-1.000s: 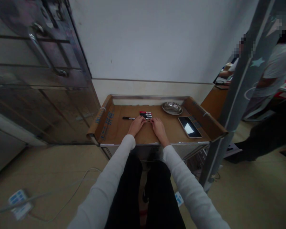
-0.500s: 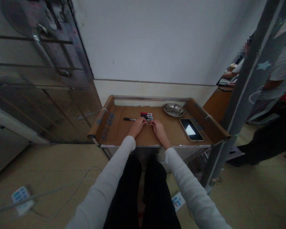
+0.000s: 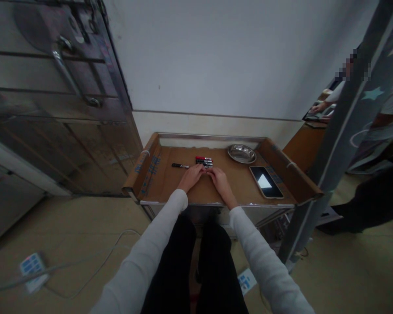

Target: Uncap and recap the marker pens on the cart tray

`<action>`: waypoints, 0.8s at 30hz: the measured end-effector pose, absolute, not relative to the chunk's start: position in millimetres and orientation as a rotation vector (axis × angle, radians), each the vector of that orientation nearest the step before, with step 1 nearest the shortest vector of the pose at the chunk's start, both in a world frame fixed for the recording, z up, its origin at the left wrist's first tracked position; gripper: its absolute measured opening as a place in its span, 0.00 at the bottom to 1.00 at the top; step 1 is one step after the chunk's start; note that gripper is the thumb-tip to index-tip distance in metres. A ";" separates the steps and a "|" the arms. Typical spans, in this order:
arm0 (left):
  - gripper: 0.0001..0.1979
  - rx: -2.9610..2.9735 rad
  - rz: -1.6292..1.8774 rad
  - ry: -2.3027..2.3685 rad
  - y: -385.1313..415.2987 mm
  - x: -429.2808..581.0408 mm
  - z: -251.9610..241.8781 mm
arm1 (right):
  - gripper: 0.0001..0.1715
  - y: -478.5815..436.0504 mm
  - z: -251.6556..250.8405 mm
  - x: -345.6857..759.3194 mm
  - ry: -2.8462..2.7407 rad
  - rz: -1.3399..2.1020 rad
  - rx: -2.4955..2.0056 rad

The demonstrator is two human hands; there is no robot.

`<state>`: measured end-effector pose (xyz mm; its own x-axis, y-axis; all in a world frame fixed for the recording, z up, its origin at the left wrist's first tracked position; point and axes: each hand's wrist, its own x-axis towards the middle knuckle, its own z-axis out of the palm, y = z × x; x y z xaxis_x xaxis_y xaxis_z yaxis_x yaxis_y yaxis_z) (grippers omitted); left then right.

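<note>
My left hand [image 3: 192, 176] and my right hand [image 3: 220, 179] meet at the fingertips, low over the cardboard-lined surface [image 3: 165, 185]. Both are closed in a pinch; whatever lies between the fingers is too small and hidden to name. Just beyond the fingertips is a short row of markers, a red one [image 3: 203, 158] at the back and black ones [image 3: 201, 162] in front of it, side by side and pointing left-right. To the left of that row lies a black pen [image 3: 179, 165] with a pale section, its right end close to my left fingers.
A round metal dish [image 3: 242, 154] stands at the back right, with a phone [image 3: 266, 182] lying in front of it. Raised cardboard sides [image 3: 290, 172] flank the surface. A grey post [image 3: 330, 131] rises at the right; people are beyond it. A power strip [image 3: 33, 271] and cable are on the floor.
My fingertips have come closer together. The whole view has shifted slightly, while the markers, pen, dish and phone keep their places on the cardboard.
</note>
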<state>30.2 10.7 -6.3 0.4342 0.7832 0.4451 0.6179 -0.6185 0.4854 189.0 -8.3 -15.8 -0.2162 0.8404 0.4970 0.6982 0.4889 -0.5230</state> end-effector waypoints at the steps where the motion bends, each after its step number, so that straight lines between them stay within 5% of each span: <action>1: 0.05 2.451 0.956 1.232 10.7 30.5 -6.3 | 0.13 -9.0 -15.4 189.1 -1.977 0.218 -1.289; 9: 0.16 2.614 0.830 1.382 11.3 32.8 -10.8 | 0.15 -20.2 -15.4 197.8 -1.678 -0.066 -1.713; 24: 0.11 2.659 0.895 1.379 1.9 32.0 -3.9 | 0.14 -26.6 -9.4 186.1 -1.989 -0.193 -1.629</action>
<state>32.0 1.9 -3.9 0.4472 0.7548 0.4799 0.7458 -0.6109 0.2658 186.1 -26.6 -9.4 -0.1086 0.8597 0.4991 0.9395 0.2529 -0.2312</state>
